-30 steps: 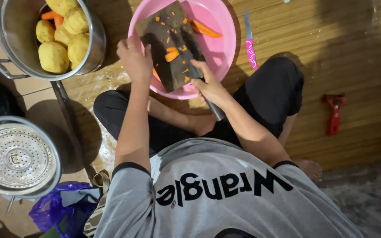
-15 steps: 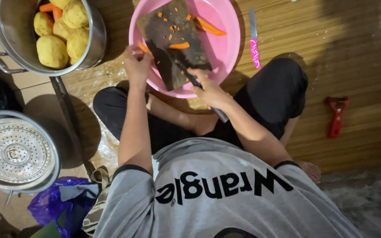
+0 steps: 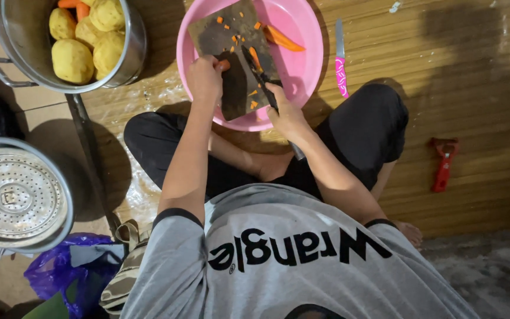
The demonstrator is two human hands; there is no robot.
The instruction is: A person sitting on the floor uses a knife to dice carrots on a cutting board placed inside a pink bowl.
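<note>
Overhead, pink basin [image 3: 308, 71] — carrots [image 3: 281, 38], pot [image 3: 134, 56] — potatoes [image 3: 72, 59]

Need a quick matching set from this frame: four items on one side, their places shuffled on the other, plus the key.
Items:
1. dark cutting board
2. yellow peeled potatoes
3. pink-handled knife
4. red peeler

Places:
A. alone on the mat, far right
B. in the steel pot
C. on the mat beside the bowl's right edge
D. propped in the pink plastic bowl

Pairs: 1-D, 2-B, 3-C, 4-A
</note>
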